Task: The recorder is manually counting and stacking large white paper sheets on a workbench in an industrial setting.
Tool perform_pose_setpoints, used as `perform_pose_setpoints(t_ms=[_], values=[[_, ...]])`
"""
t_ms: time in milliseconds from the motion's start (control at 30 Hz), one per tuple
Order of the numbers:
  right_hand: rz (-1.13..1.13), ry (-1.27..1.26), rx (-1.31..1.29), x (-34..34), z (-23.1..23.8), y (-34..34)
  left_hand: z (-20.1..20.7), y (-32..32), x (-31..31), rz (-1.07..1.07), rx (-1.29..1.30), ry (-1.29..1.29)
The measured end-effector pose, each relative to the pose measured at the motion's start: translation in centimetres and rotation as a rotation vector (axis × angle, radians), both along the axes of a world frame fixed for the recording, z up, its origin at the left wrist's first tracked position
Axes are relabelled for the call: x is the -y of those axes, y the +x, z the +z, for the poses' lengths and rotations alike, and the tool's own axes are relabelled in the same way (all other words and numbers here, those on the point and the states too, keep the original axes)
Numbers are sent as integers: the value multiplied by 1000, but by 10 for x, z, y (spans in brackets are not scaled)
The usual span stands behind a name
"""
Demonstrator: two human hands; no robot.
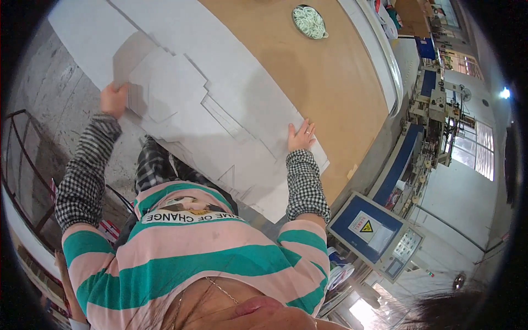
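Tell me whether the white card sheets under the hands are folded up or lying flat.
Lying flat. The white card sheets spread across the brown table in an overlapping stack, with the left hand at one edge and the right hand pressed on top.

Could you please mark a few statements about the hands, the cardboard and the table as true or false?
1. The left hand grips the edge of the white cardboard sheets. True.
2. The right hand is lifted well clear of the sheets. False: it lies flat on them, fingers spread.
3. A round dish of white rubber bands sits on the brown table. True.
4. The dish lies between the two hands. False: it sits at the far side of the table, beyond the right hand.
5. The sheets hang over the table's near edge. True.
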State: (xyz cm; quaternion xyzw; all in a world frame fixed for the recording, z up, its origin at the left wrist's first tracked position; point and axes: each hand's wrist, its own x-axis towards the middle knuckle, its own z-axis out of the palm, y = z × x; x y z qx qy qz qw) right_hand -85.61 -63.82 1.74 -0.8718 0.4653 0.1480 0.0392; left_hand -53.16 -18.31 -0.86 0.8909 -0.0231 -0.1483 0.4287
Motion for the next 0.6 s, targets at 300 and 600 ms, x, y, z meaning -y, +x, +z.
perform_pose_setpoints(t_ms=[300, 600], values=[[143, -173, -26, 23, -7, -13, 50, -10, 19, -16, -163, -81], [280, 730, 767, -130, 21, 206, 62, -35, 32, 68, -375, -660]])
